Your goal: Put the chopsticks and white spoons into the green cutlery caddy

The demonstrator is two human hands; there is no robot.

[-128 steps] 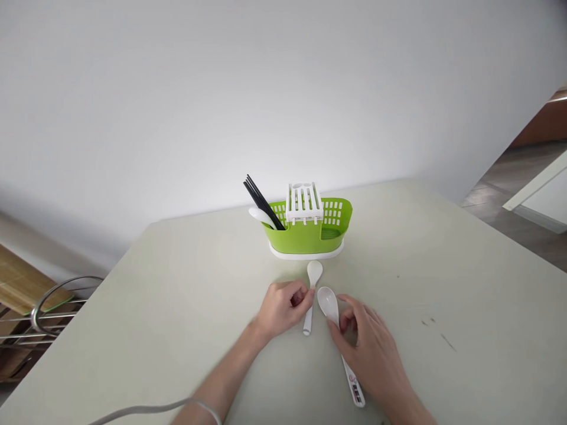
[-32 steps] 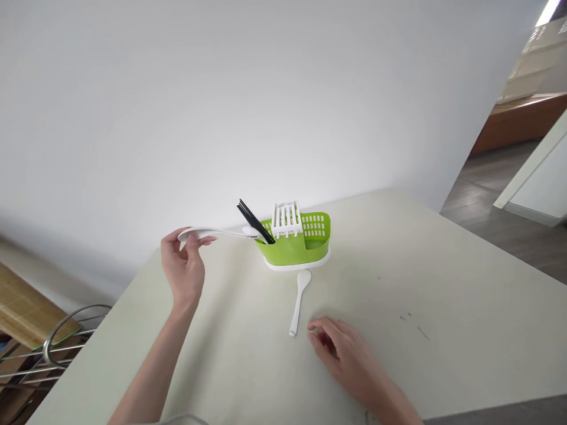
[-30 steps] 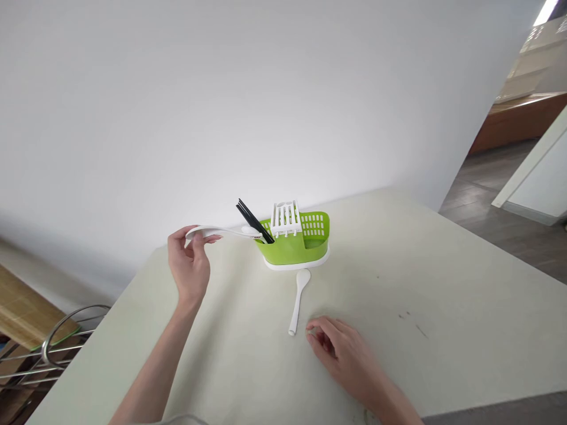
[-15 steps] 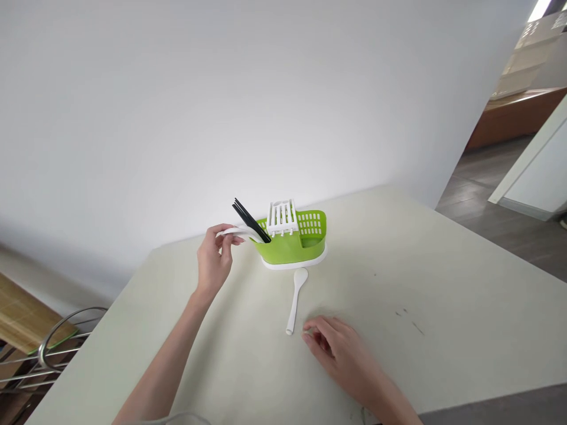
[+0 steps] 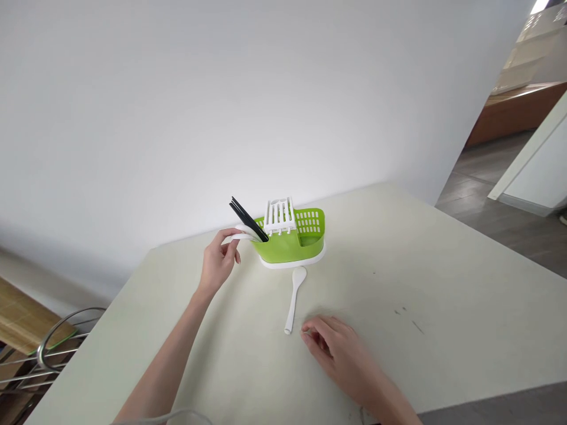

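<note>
A green cutlery basket (image 5: pixel 292 248) on a white base stands at the far side of the pale table (image 5: pixel 443 307), with a white slotted insert (image 5: pixel 279 213) and black chopsticks (image 5: pixel 245 217) sticking out at its left end. My left hand (image 5: pixel 219 262) pinches the end of a white spoon (image 5: pixel 243 236) whose other end is inside the basket's left compartment. A second white spoon (image 5: pixel 295 298) lies on the table in front of the basket, bowl toward it. My right hand (image 5: pixel 339 348) rests on the table just right of that spoon's handle end, fingers loosely curled, holding nothing.
A white wall runs right behind the table. At the lower left stand a metal wire rack (image 5: pixel 48 354) and a wooden board (image 5: pixel 22 313). A doorway with a dark floor (image 5: pixel 500 206) opens at the right.
My left hand has carried the long white spoon rightward and slid it into the basket's left end. The right hand has stayed by the lying spoon.
</note>
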